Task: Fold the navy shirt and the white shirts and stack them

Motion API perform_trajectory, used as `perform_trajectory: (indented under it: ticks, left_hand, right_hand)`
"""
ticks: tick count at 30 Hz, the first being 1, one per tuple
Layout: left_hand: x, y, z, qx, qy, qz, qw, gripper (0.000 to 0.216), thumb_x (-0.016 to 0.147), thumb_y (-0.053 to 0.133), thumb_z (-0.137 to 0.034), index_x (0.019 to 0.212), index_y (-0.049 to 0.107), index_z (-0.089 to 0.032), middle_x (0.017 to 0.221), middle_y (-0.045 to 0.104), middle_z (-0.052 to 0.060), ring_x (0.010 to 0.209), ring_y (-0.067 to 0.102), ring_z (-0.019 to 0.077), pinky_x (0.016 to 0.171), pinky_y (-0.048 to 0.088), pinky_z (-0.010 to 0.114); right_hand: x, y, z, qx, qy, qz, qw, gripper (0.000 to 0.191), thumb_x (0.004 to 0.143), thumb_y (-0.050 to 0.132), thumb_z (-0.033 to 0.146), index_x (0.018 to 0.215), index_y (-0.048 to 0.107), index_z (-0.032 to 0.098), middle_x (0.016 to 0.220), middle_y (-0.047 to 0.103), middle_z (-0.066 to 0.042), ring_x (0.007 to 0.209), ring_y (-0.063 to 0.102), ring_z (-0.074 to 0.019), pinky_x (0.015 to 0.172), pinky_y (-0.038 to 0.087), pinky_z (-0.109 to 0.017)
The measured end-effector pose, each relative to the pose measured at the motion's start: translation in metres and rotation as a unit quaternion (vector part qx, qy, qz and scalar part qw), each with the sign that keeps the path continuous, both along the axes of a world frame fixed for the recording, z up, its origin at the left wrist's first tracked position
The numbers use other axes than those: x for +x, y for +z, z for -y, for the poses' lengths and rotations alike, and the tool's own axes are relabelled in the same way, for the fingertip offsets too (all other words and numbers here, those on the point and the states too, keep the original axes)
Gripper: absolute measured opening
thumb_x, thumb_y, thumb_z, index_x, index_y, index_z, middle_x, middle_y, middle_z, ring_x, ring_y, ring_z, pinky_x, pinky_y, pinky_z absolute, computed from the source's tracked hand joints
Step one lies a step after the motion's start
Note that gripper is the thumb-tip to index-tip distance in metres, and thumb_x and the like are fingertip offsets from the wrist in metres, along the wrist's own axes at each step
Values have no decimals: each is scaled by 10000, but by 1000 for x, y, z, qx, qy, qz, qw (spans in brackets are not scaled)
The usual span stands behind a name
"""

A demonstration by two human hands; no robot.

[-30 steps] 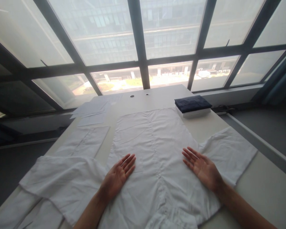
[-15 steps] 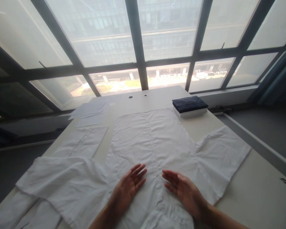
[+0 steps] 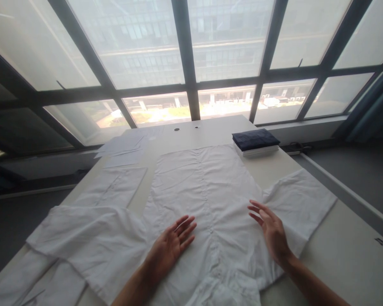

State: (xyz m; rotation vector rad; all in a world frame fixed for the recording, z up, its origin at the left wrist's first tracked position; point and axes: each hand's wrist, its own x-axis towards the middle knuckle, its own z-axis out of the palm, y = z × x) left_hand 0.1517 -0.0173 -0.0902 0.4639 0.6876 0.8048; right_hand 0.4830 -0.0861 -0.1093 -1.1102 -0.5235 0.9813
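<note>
Have a white shirt (image 3: 178,178) spread out in the middle of a white table (image 3: 341,272), hem (image 3: 196,149) toward the windows (image 3: 223,38) and rumpled collar end (image 3: 225,293) nearest. Can follow a front seam (image 3: 207,204) along its middle, with creases running off to both sides. See a left-hand sleeve (image 3: 92,242) stretched out to one side and a right-hand sleeve (image 3: 301,204) to the other. Hold the left hand (image 3: 169,248) over the left half of the shirt, fingers extended and slightly apart, in a wide, loose pose around nothing. Hold the right hand (image 3: 271,233) over the right edge of the shirt, just beside the right-hand sleeve, fingers likewise loosely spread and gripping nothing. Cannot tell contact with the shirt for either hand. Find more white cloth (image 3: 118,182) at the left, partly under the left-hand sleeve, and beyond it overlapping pale sheets (image 3: 124,148). Toward the windows on the right, see a folded dark cloth (image 3: 255,139) lying on a white stack (image 3: 261,151). Notice also two small holes (image 3: 176,129) near the far end of the table, a bluish curtain (image 3: 370,110) at far right, and grey floor (image 3: 364,165) beside the table.
</note>
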Motion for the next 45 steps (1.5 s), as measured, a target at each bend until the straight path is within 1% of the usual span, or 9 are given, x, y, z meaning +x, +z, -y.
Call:
perform_trajectory:
  ticks: [5,10,12,14,18,26,34,39,45]
  left_hand:
    - [-1,-2,-1,-4,1,-1,1000,418,959,499,-143,1358,612,-202,1483,498,151,1412,389,344,1153,339,537]
    - [-2,-5,-4,-1,-8,-15,1000,379,954,490,-132,1282,667,-194,1486,499,138,1415,394,340,1150,341,535]
    - [-3,-5,-5,-1,-12,-16,1000,371,958,482,-134,1270,674,-193,1491,495,130,1420,388,333,1147,347,525]
    - [-3,-3,-5,-3,-16,-20,1000,362,963,483,-144,1263,679,-192,1492,494,128,1423,385,331,1144,352,519]
    - [-3,-1,-5,-10,-20,-19,1000,360,963,486,-151,1262,682,-196,1490,497,124,1426,381,327,1153,336,517]
    - [-6,-8,-9,-38,-28,8,999,375,963,470,-176,1275,674,-212,1499,491,103,1441,359,315,1176,298,519]
    - [-4,-7,-9,-40,-25,-5,999,365,952,528,-302,1276,668,-207,1503,488,105,1465,304,323,1179,288,518]
    - [-2,-4,-9,-42,-25,-15,999,352,948,533,-291,1258,678,-206,1493,501,104,1458,320,325,1158,328,502]
    - [-2,-4,-8,-47,-21,-25,998,358,948,535,-310,1264,668,-206,1493,501,102,1450,337,318,1136,363,482]
  right_hand:
    - [-3,4,-4,-41,-11,36,998,227,837,698,339,1032,761,242,1111,732,-77,1089,661,-283,996,527,-479]
    - [85,20,-21,-16,-142,232,962,238,819,643,319,1019,726,221,1046,729,-70,958,689,-250,845,578,-427]
    - [137,21,-25,-44,-192,328,924,263,808,605,320,1009,713,190,981,733,-89,870,700,-253,789,581,-429]
    - [187,17,-27,-118,-251,470,838,276,797,541,289,980,709,167,936,738,-116,799,700,-257,795,560,-433]
    - [250,1,-21,-227,-269,613,707,334,757,502,260,989,705,130,1005,713,-208,985,653,-345,927,469,-517]
    - [270,-31,-10,-343,-234,669,616,415,782,557,396,990,717,75,1007,657,-319,1034,591,-435,821,452,-553]
    - [261,-16,-16,-306,-262,684,608,275,823,497,305,866,705,130,892,675,-206,863,595,-322,773,441,-428]
    - [234,28,-19,-157,-356,634,668,235,836,534,348,867,665,155,826,678,-137,755,586,-261,752,464,-385]
    - [154,95,-16,-47,-277,601,748,223,856,618,409,870,659,190,769,684,-67,657,604,-208,664,495,-331]
